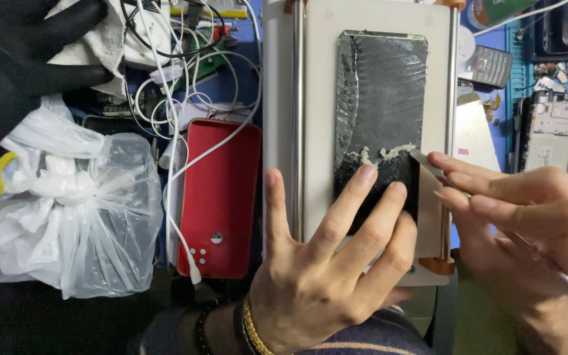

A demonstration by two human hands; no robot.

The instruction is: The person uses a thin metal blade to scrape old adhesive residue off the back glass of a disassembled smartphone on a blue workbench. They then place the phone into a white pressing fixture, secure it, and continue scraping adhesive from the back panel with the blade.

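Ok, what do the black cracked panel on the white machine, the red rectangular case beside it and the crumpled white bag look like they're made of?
The black cracked panel looks like glossy glass: it glints, with crack lines and whitish residue on it. The red rectangular case seems matte silicone or soft plastic, smooth with rounded corners. The crumpled white bag is thin translucent plastic film, creased and knotted.

A cluttered blue work mat [494, 49] is covering the bench and carrying everything. A flat white machine plate with metal rails [317, 79] is lying under the left hand's fingers [346, 207]. Left of the thumb a red rectangular phone case [221, 197] is resting, tangled white cables [185, 98] trailing over it. Further left a crumpled clear plastic bag [80, 217] is sitting. Beyond the right fingertips [445, 161] a bare grey phone frame [550, 131] is lying.
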